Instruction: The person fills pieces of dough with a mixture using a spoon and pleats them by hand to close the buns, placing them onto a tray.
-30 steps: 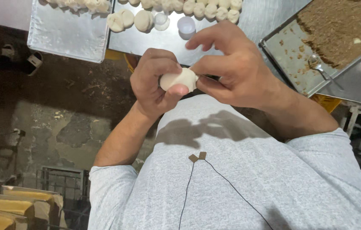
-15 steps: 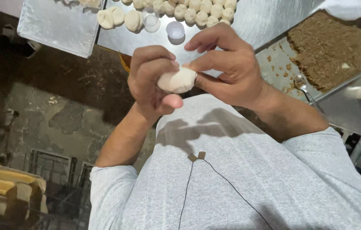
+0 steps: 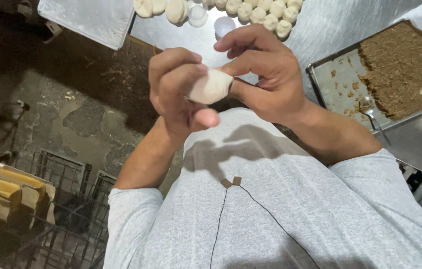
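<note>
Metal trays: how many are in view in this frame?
2. One metal tray lies at the top left, partly cut off by the frame. The other tray, at the right, holds brown filling and a spoon. More may lie outside the frame.

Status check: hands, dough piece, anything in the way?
Left hand and right hand both pinching the dough piece. Held above the steel table. Nothing in the way.

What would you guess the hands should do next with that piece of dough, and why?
Probably keep pinching the dough piece shut: both the left hand and right hand grip it, and finished dough balls lie on the steel table.
</note>
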